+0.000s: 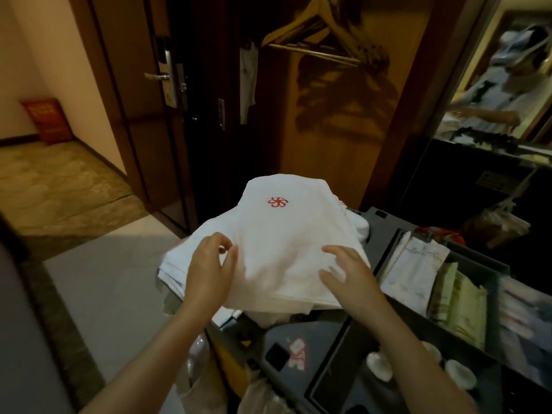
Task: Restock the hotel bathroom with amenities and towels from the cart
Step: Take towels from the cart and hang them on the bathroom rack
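A stack of folded white towels (286,234) lies on the grey housekeeping cart (343,348); the top towel bears a red embroidered logo. My left hand (210,270) rests on the near left of the stack, with thumb and fingers pinching the fabric. My right hand (348,271) lies flat on the near right of the stack, fingers spread. In the cart's right bins sit white paper packets (415,270), green packets (460,306) and white cups (379,367).
A dark wooden wardrobe with wooden hangers (313,34) stands straight ahead. The room door with a metal handle (156,76) is at the left, and patterned carpet (56,186) lies beyond it. A mirror (504,73) at the upper right reflects a person.
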### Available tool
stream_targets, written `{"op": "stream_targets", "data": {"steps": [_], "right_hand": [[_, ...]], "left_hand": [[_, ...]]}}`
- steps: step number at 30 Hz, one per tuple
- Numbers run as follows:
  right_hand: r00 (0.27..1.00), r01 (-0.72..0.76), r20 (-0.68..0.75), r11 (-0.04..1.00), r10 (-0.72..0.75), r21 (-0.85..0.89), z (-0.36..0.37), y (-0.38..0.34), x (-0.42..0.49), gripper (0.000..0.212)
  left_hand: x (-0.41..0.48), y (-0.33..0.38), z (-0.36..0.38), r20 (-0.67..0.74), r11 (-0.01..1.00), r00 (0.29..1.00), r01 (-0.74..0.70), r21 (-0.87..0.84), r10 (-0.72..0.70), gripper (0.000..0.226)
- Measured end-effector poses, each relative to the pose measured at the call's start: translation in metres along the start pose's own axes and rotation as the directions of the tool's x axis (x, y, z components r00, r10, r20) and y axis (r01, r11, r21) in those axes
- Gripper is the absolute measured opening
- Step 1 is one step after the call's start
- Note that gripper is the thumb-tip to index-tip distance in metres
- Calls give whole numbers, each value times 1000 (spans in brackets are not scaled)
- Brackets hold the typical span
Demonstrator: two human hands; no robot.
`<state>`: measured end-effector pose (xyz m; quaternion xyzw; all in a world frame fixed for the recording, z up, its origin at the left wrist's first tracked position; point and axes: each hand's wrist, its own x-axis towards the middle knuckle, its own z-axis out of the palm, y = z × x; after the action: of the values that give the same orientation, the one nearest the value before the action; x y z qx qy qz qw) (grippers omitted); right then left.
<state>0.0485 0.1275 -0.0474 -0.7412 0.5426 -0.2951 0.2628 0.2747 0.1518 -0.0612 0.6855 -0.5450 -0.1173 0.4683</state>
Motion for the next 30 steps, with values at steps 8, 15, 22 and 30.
{"op": "stream_targets", "data": {"steps": [8, 15, 22, 30], "right_hand": [[980, 52, 176, 972, -94, 231, 11, -49, 12, 94], [976, 0, -186, 849, 116, 528, -37, -1, 38, 45], [895, -161, -22, 367, 446, 916, -75, 54, 27, 20], [771, 92, -137, 104, 622, 990, -100, 111, 21, 40]], "left_hand": [[24, 83, 18, 245, 928, 963, -12, -371, 111, 18], [45, 142, 62, 446, 901, 852, -66, -428, 274, 24], [38, 119, 110, 477, 943, 876, 98, -318, 70, 15], [45, 96, 125, 453, 793, 891, -265, 549, -16, 27]]}}
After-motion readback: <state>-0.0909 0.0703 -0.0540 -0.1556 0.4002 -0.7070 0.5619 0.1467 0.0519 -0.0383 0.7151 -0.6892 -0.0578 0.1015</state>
